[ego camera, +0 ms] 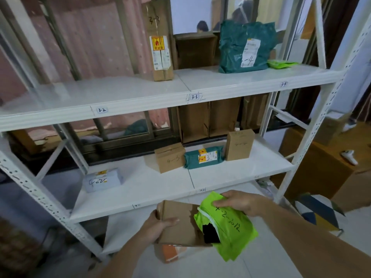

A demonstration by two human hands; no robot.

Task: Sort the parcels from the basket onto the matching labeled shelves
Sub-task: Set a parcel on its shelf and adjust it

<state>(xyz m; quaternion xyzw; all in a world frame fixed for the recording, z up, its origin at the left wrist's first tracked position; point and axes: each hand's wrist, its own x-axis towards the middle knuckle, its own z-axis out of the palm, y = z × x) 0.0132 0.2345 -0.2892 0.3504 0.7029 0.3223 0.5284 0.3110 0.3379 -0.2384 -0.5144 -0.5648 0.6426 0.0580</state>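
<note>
My left hand [160,223] grips a brown cardboard box [180,223] by its left end, low in the view in front of the white rack. My right hand [239,201] pinches the top of a bright green mailer bag [230,231] with handwritten numbers, which overlaps the box's right side. The lower shelf [144,193] holds a pale parcel marked 4-2 [103,179], a box marked 4-3 [170,157], a teal parcel [202,157] and an upright box [240,145]. On the upper shelf [120,93] stand a tall box [161,57], a teal bag [245,47] and a green mailer [281,64].
Small labels 3-2 [102,110], 3-3 [194,97] and 3-4 [283,84] mark the upper shelf's edge. An orange and brown parcel [170,253] lies on the floor beneath my hands. Large cardboard boxes [321,167] stand to the right of the rack.
</note>
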